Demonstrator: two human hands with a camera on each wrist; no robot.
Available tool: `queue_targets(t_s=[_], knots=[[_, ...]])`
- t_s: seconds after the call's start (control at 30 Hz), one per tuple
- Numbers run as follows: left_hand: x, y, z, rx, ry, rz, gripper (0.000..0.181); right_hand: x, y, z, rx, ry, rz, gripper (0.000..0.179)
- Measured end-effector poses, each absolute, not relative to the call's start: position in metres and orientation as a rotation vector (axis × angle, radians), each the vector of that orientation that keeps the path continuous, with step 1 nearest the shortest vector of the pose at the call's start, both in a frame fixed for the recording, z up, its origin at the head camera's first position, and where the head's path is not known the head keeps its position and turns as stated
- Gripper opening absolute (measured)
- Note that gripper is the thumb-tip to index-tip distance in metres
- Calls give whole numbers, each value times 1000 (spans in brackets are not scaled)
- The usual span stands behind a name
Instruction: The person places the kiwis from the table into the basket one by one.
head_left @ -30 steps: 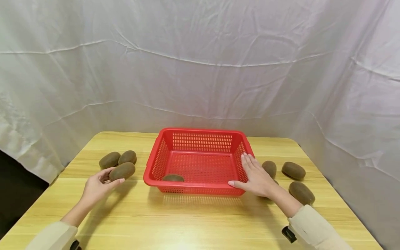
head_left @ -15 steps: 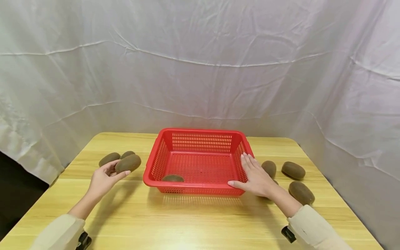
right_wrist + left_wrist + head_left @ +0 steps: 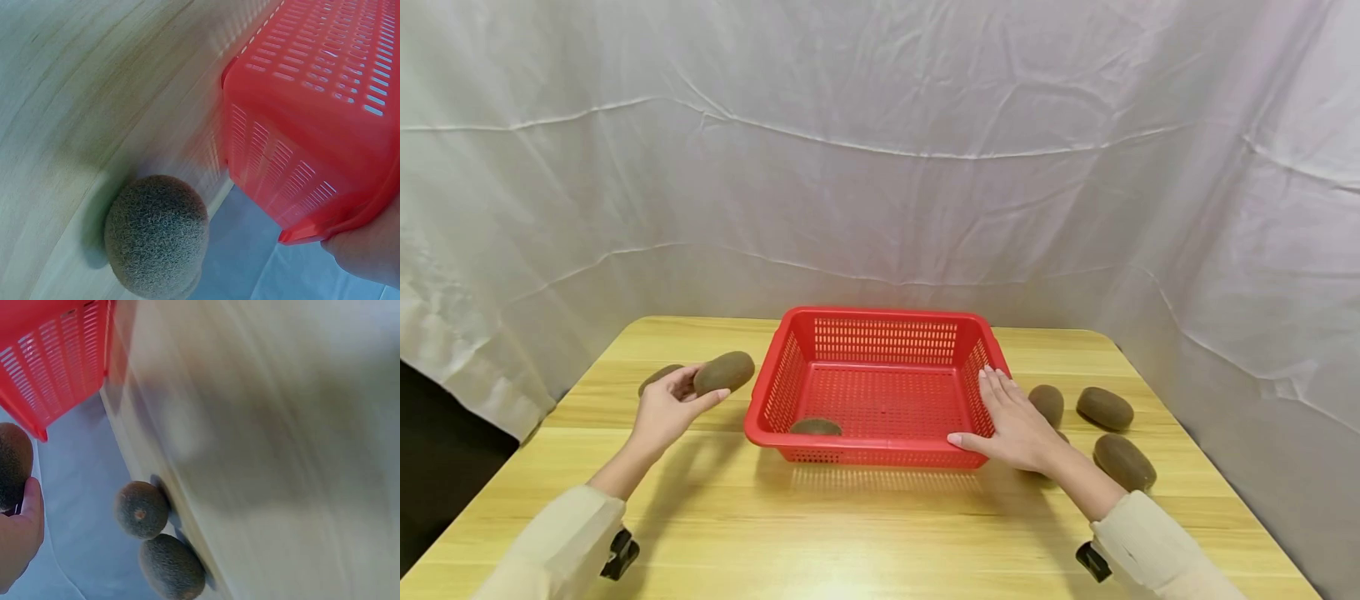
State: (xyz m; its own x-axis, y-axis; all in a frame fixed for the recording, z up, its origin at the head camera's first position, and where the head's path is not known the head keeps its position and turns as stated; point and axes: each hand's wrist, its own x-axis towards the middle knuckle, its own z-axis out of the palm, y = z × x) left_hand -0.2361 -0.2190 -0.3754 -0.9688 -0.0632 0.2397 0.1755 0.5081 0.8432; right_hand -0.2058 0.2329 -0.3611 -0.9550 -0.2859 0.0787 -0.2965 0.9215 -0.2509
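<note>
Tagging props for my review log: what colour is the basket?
The basket is red, seen best in the head view.

Hand touching red basket, brown kiwi on wooden table

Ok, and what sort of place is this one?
Probably a makeshift filming booth, though I can't be sure: wrinkled pale cloth hangs behind and beside a wooden table, which holds a red basket and some kiwis.
</note>
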Motion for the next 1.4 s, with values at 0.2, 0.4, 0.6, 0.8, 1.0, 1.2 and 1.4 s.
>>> queue_targets(t_s=[0.2,0.4,0.6,0.8,1.0,1.2,1.4], knots=[[-244,-213,-368,-97,-2501,-1482,61,-206,233,-361,454,-3046,410,106],[-251,-203,-361,-103,-2540,-1462,60,-206,233,-361,460,-3044,413,106],[-257,-190,-355,-138,-2553,-1465,59,-206,234,-361,464,-3043,404,106],[-264,-182,-355,-187,-2556,-1464,58,-206,234,-361,471,-3037,397,106],[-268,-175,-354,-223,-2570,-1494,57,-206,234,-361,473,-3036,398,105],[-270,-166,-353,-264,-2590,-1481,58,-205,234,-361,470,-3036,405,105],[-271,-157,-352,-352,-2582,-1472,55,-205,233,-361,474,-3030,411,105]])
